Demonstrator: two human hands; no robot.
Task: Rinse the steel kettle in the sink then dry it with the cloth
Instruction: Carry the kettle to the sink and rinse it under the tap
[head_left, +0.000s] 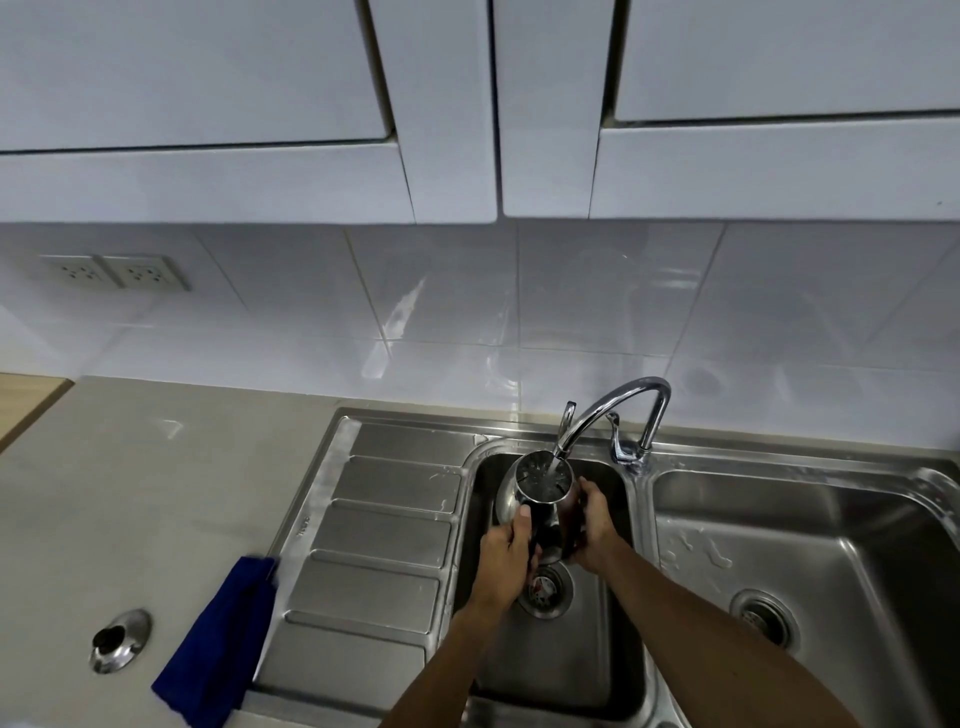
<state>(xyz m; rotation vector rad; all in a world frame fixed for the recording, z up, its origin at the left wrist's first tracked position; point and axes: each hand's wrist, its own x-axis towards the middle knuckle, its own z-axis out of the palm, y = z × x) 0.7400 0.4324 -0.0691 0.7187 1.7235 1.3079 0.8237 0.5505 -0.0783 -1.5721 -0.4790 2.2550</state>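
Holding the steel kettle (540, 499) over the left sink basin (613, 649), mouth up beneath the faucet (613, 415), water running into the opening. Gripping from the left with the left hand (506, 564), thumb pressing on the body, the other fingers hiding behind the kettle. Clasping the right side with the right hand (595, 525), fingers curling around the metal, tips partly lost in shadow. Covering the kettle's lower half and handle, so hard to make out. Lying on the drainboard edge, the blue cloth (218, 644), its lower corner nearing the frame edge. Resting apart on the counter (130, 493), the lid (119, 642).
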